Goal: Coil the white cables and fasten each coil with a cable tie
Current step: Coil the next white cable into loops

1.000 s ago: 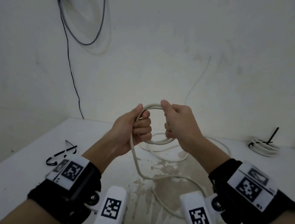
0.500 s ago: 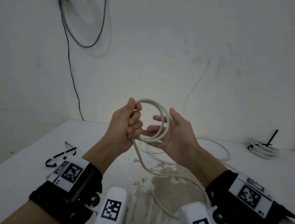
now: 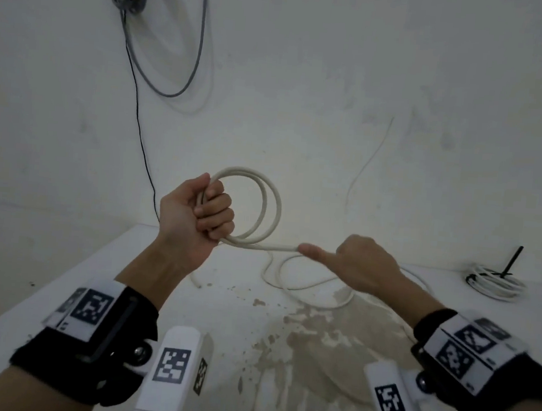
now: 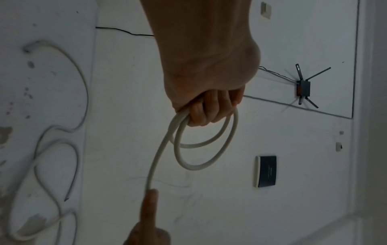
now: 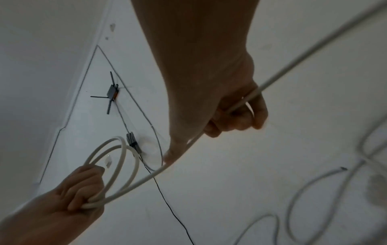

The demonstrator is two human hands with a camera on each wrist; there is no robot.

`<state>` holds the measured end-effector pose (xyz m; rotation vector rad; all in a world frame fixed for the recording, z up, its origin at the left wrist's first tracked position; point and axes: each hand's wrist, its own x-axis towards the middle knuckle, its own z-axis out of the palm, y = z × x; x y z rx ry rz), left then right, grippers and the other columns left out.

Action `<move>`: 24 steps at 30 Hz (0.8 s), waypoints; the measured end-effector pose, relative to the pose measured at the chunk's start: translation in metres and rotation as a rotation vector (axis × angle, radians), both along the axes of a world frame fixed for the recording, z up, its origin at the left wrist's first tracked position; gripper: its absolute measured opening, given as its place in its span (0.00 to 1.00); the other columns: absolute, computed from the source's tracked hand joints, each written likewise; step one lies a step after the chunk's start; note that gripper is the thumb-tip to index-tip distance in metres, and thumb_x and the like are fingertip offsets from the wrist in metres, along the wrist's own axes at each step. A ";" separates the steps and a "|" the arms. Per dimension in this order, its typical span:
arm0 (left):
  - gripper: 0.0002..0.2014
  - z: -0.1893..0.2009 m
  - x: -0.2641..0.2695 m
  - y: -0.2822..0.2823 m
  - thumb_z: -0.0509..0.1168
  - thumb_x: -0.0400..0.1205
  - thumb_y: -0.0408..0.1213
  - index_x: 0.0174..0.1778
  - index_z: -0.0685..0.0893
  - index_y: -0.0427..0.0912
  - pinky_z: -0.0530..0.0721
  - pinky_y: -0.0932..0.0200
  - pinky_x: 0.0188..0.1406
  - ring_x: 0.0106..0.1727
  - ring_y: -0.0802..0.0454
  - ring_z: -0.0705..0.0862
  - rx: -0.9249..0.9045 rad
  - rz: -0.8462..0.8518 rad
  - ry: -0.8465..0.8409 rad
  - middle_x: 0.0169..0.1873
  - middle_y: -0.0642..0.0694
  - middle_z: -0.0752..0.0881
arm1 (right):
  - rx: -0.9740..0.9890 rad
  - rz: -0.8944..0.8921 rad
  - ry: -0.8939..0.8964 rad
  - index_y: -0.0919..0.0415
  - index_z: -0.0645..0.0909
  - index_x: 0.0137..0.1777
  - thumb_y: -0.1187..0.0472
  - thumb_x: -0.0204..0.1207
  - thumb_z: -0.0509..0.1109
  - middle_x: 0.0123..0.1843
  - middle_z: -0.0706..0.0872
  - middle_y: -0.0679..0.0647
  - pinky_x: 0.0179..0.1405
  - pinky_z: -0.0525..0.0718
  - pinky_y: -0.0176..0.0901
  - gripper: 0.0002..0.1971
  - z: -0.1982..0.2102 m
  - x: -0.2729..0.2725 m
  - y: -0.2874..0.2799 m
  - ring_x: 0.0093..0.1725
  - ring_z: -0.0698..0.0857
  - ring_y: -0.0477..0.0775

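Observation:
My left hand (image 3: 212, 212) is raised above the table and grips two loops of the white cable (image 3: 264, 208), which stand upright as a small coil (image 4: 206, 149) (image 5: 117, 167). From the fist the cable runs straight right to my right hand (image 3: 349, 260). There the fingers (image 5: 240, 122) curl round the cable and the thumb lies along it. Past the right hand the loose length of cable (image 3: 302, 280) lies in curves on the white table (image 3: 62, 286).
A finished white coil (image 3: 493, 283) bound with a black cable tie lies at the table's far right. A thin black wire (image 3: 139, 136) hangs down the wall at the left. The table's middle is stained and chipped (image 3: 316, 348). A black box with antennas (image 4: 303, 87) is fixed to the wall.
My right hand left the coil and slid right and down along the cable, stretching out a straight run. The left hand rose slightly with the two loops in its grip.

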<state>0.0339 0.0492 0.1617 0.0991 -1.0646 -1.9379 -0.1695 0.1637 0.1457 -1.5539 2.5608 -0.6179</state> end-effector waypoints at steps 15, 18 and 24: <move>0.17 -0.044 -0.040 0.030 0.52 0.81 0.57 0.35 0.74 0.50 0.71 0.62 0.32 0.28 0.61 0.73 -1.049 0.369 -0.656 0.28 0.58 0.79 | -0.441 0.205 -1.484 0.76 0.73 0.52 0.78 0.78 0.50 0.56 0.76 0.73 0.42 0.85 0.67 0.11 0.047 0.041 -0.015 0.49 0.82 0.74; 0.20 -0.043 -0.040 0.030 0.57 0.79 0.57 0.40 0.77 0.41 0.73 0.65 0.31 0.28 0.62 0.74 -1.087 0.360 -0.695 0.27 0.58 0.79 | -0.443 0.229 -1.444 0.73 0.73 0.45 0.77 0.78 0.51 0.47 0.79 0.67 0.38 0.85 0.63 0.09 0.047 0.046 -0.008 0.44 0.83 0.70; 0.10 -0.032 -0.031 0.033 0.57 0.80 0.37 0.33 0.70 0.41 0.57 0.66 0.18 0.17 0.60 0.58 -0.377 0.031 -0.282 0.15 0.56 0.64 | -0.286 -0.046 -0.680 0.60 0.69 0.72 0.41 0.80 0.59 0.67 0.74 0.56 0.51 0.79 0.47 0.28 0.038 0.045 -0.003 0.62 0.80 0.59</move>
